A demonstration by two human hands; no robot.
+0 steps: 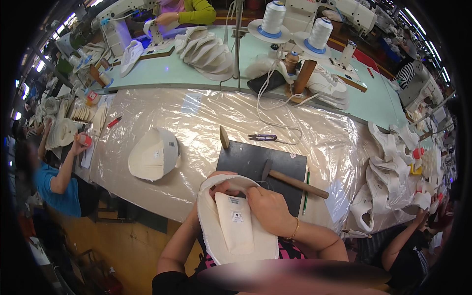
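A white shoe upper [215, 236] is held up close to my body, with a cream lining piece bearing small labels inside it. My left hand [220, 187] is closed round its far left edge, fingers partly hidden in the opening. At the right rim, my right hand [272, 210] pinches the edge with bent fingers. A fine thread loops just beyond those fingers; whether a needle is there I cannot tell. A second white shoe upper [153, 155] lies to the left on the plastic-covered table [196, 123].
Ahead lie a dark mat [241, 160], a hammer [295, 183], thread snips [262, 137], a round wooden-looking piece [224, 137] and a green pencil [306, 191]. More uppers [388, 172] pile at right. Sewing machines and thread cones [273, 22] stand beyond; people work on several sides.
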